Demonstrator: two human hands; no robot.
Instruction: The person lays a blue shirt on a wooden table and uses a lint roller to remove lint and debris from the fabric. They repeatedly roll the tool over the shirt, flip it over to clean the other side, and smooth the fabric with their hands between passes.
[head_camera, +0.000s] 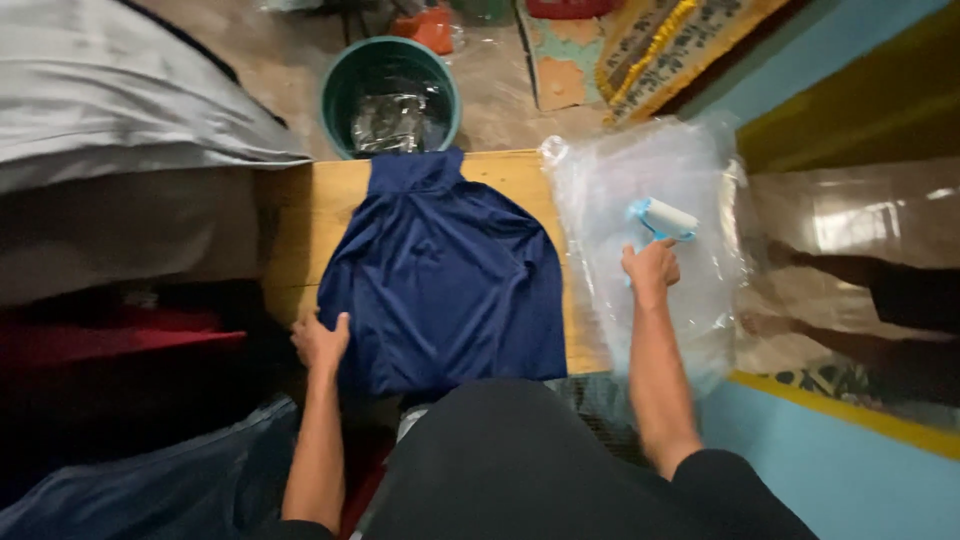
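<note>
Resting left hand (320, 342) on shirt (445, 275), roller (662, 220) in right hand (650, 268)

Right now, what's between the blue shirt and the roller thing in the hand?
In the head view, a bare strip of the wooden table and part of the clear plastic bags lie between the blue shirt and the lint roller in the right hand.

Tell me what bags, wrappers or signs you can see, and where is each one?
Clear crinkly plastic bags: stacked on the right end of the wooden table, under the right hand, which holds a blue-handled white lint roller.
Crumpled clear plastic wrap: inside the round green bucket beyond the table.
Yellow patterned mat with dark markings: on the floor, top right.
</note>
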